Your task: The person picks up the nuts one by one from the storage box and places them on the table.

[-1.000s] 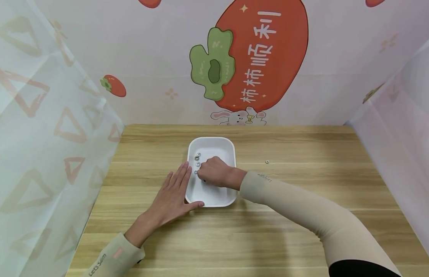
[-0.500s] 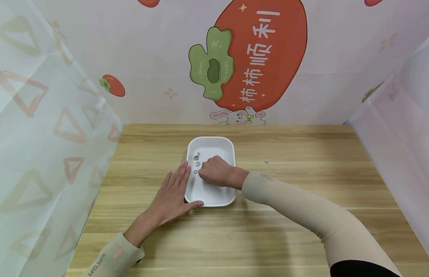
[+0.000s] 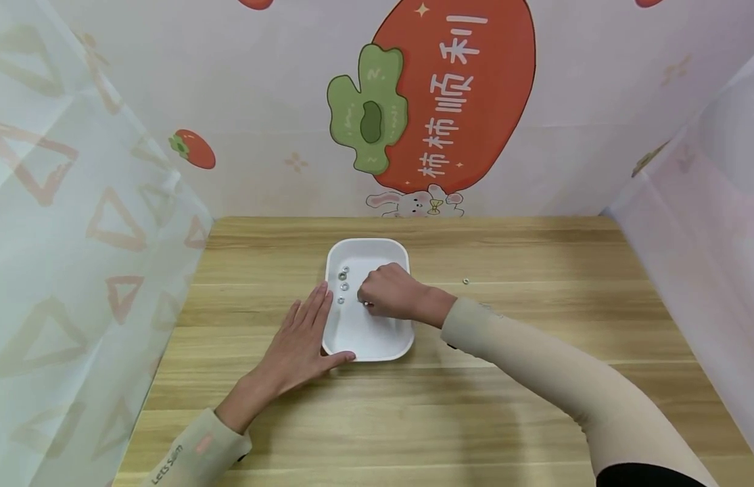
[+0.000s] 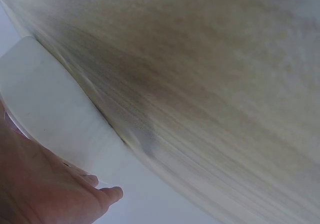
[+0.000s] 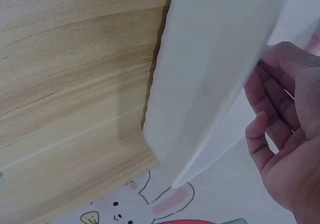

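A white rectangular tray (image 3: 370, 345) lies on the wooden table, with several small ring-shaped metal nuts (image 3: 344, 287) along its left side. My left hand (image 3: 297, 341) rests against the tray's left edge with fingers straight, its thumb at the near rim. Above the tray's middle is my right hand (image 3: 391, 292), fingers curled, pinching a small metal nut (image 3: 367, 304) between thumb and index finger. In the right wrist view only a dark bit of that nut (image 5: 260, 61) shows at the fingertips; the hand hides most of it.
One loose nut (image 3: 466, 281) lies on the table (image 3: 535, 304) to the right of the tray, beyond the right forearm. Printed cloth walls (image 3: 261, 182) stand behind the table and on both sides.
My right hand has shifted right and slightly up, away from the row of nuts, and a bit of metal now shows at its fingertips. The left hand stays in place on the tray.
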### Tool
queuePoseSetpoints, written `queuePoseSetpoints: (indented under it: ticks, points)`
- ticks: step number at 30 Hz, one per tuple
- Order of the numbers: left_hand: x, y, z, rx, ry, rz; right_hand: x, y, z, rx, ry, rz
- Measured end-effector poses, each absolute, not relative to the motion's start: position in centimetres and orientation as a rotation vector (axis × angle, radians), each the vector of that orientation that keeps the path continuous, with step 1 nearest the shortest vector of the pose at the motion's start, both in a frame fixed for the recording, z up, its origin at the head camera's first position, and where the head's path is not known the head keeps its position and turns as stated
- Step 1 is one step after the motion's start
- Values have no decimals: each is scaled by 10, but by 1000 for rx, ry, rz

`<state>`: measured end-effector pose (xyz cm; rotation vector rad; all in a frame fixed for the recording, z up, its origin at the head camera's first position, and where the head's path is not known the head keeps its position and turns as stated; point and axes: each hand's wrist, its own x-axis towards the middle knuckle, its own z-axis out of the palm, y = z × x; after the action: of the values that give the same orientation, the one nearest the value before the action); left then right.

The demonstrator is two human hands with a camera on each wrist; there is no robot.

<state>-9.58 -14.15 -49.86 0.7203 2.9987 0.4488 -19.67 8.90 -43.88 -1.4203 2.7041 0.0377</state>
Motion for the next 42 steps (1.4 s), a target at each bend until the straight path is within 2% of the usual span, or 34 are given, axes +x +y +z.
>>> queuePoseSetpoints:
  ticks: [15, 27, 33, 42]
  points:
    - [-95, -140, -501, 709, 3005, 468, -196, 138, -412, -1353, 2817, -259]
    - [-96, -140, -500, 669, 2969, 449, -202, 207, -404, -1175, 2978, -538]
    - [-96, -141, -500, 666, 2968, 471, -211, 251, -411, -997, 3022, -558]
    - [-96, -139, -502, 668, 2971, 487, -220, 317, -443, -727, 3068, -540]
